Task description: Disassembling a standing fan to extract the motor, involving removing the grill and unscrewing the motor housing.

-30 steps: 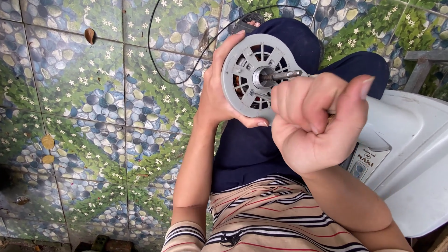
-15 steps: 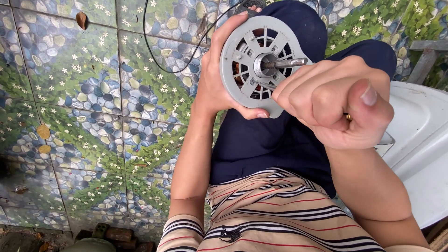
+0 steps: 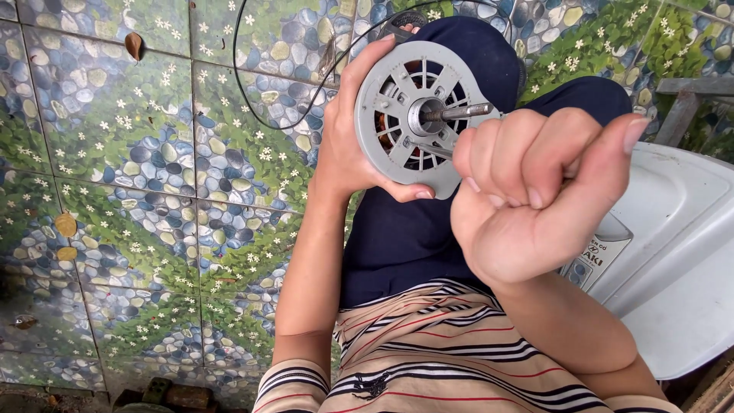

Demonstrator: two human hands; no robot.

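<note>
We cup the grey motor (image 3: 417, 115) in our left hand (image 3: 352, 145), fingers wrapped around its rim, so the vented face and steel shaft (image 3: 459, 112) turn toward us, above our lap. Our right hand (image 3: 527, 191) is clenched on a thin tool, probably a screwdriver (image 3: 428, 147), its tip set against the face. A black wire (image 3: 252, 92) loops behind. A white casing (image 3: 673, 229) at right carries a pale rectangular label (image 3: 596, 260).
</note>
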